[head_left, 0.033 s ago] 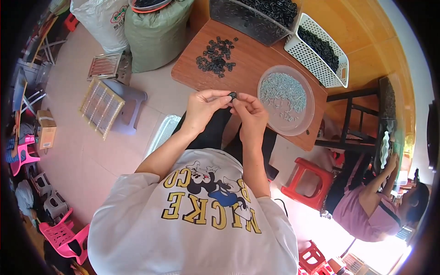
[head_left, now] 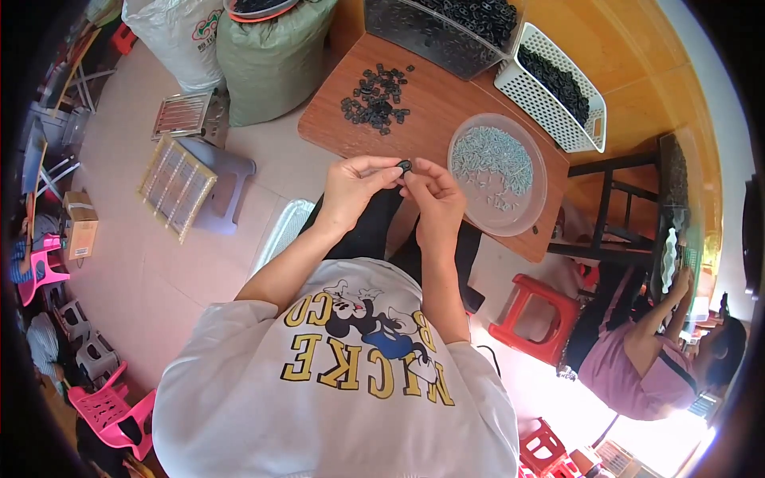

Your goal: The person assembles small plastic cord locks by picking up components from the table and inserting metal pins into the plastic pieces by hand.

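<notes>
Just off the table's near edge, my left hand (head_left: pixel 355 187) pinches a small black plastic piece (head_left: pixel 405 166) between thumb and index finger. My right hand (head_left: pixel 437 203) meets it from the right, fingers closed against the piece's near side; anything small between them is hidden. Beyond my hands, a loose pile of similar black pieces (head_left: pixel 374 102) lies on the brown wooden table (head_left: pixel 446 103). To the right of my right hand stands a round clear plastic bowl (head_left: pixel 486 219) with many small silvery screws (head_left: pixel 494 155).
A clear bin (head_left: pixel 422 44) and a white perforated basket (head_left: pixel 550 99), both with black pieces, stand at the table's far side. Full sacks (head_left: pixel 275 68) stand far left. A red stool (head_left: pixel 534 319) is at right, near a person in a purple top (head_left: pixel 629 366) at another table.
</notes>
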{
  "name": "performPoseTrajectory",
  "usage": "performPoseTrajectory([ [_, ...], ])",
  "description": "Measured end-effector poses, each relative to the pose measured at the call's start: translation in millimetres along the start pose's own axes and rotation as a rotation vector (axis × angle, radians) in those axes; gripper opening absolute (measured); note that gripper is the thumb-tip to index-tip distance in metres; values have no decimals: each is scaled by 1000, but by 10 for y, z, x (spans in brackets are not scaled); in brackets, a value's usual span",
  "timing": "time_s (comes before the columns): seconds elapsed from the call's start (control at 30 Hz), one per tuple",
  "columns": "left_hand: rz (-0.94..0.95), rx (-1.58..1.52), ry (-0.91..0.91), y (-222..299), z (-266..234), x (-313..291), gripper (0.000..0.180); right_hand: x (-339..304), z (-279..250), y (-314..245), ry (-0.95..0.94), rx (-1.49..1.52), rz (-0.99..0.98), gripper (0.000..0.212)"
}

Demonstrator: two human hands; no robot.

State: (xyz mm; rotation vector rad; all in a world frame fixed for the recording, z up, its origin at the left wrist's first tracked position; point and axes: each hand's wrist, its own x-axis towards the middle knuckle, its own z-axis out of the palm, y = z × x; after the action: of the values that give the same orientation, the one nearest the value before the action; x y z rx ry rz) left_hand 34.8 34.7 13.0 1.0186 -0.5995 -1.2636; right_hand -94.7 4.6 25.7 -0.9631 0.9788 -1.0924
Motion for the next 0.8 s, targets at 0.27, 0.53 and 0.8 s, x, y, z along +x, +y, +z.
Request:
performPoseTrajectory([
  [0.27, 21, 73, -80, 44, -58, -3, 20, 2, -58, -7, -109, -137, -66, 34],
  [0.53, 104, 263, -177, 107, -132, 8, 25, 2, -74, -58, -201, -128, -52, 31],
  [0.8, 211, 321, -197, 166, -106, -35, 25, -60, -59, -25, -170, -96, -87, 31],
])
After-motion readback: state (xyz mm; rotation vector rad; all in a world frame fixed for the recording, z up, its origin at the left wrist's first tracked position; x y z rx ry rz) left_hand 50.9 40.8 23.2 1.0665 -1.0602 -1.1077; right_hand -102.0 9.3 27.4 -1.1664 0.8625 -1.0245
